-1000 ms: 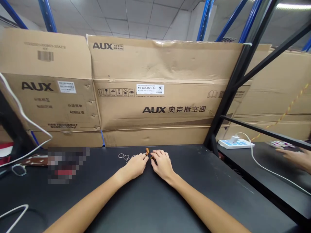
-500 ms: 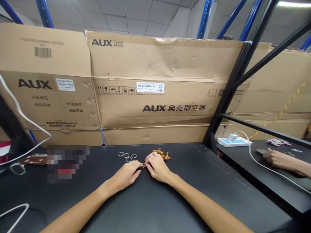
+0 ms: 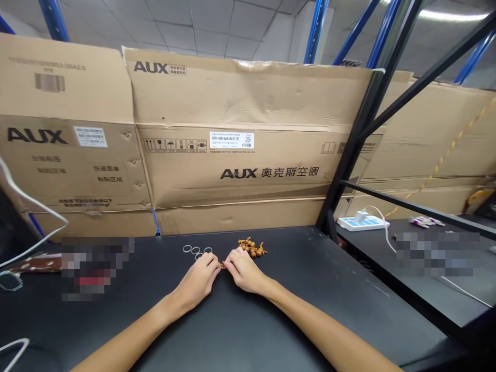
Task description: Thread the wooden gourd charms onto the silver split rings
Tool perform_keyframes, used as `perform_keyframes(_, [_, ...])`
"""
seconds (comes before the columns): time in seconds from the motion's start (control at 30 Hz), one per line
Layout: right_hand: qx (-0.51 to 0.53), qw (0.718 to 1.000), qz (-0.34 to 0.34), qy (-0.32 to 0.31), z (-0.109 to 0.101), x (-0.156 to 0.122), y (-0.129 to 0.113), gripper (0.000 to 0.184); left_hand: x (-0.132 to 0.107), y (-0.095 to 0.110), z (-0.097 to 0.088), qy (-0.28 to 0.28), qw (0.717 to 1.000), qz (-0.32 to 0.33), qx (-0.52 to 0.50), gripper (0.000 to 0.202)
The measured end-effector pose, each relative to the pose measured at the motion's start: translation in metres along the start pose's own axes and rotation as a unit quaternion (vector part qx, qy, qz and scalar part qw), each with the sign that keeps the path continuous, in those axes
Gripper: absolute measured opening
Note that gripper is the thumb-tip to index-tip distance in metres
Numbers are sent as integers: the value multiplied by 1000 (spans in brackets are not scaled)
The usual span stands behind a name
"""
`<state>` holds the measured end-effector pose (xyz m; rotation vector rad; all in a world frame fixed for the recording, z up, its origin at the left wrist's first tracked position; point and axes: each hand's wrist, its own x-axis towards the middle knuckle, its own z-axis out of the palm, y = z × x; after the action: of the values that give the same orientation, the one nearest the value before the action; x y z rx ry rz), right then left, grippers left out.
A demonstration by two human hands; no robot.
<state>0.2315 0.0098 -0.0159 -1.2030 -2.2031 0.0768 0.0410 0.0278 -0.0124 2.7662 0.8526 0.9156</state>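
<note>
Since the last view, the two hands have drawn closer together, and the co-worker's hand on the right-hand table has dropped out of sight, with a pixelated patch point(image 3: 434, 253) now over that spot. The left hand point(image 3: 197, 283) and right hand point(image 3: 243, 269) meet at the fingertips, both closed in a tight pinch on a tiny brown piece point(image 3: 222, 265), too small to make out further. Just beyond the right hand's fingers, a cluster of gourd-shaped wooden beads point(image 3: 252, 248) lies loose on the black work table point(image 3: 310, 294). Four thin pale rings point(image 3: 196, 250) sit just beyond the left hand, the nearest almost at its fingers. Past the table's far edge stands a flattened AUX air-conditioner carton point(image 3: 232, 170), beside blue-and-black steel shelving point(image 3: 351, 150). To the right, on a separate black table point(image 3: 418, 305), lie a white power strip point(image 3: 362, 223) with a plug in it and a white cable point(image 3: 387, 240).
</note>
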Motion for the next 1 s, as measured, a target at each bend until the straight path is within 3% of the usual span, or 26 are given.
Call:
perform_keyframes(0.17, [17, 1000, 23, -9, -3, 2, 4, 20, 0, -1, -2, -4, 1000, 1, 2, 23])
perform_keyframes(0.47, [46, 999, 22, -11, -2, 1, 5, 13, 6, 0, -13, -11, 991, -66, -112, 24])
perform_keyframes(0.7, [25, 999, 18, 9, 9, -2, -5, 16, 3, 0, -9, -24, 991, -54, -117, 18])
perform_keyframes(1.0, [29, 999, 29, 3, 5, -1, -4, 18, 5, -1, -13, -35, 988, -68, -137, 28])
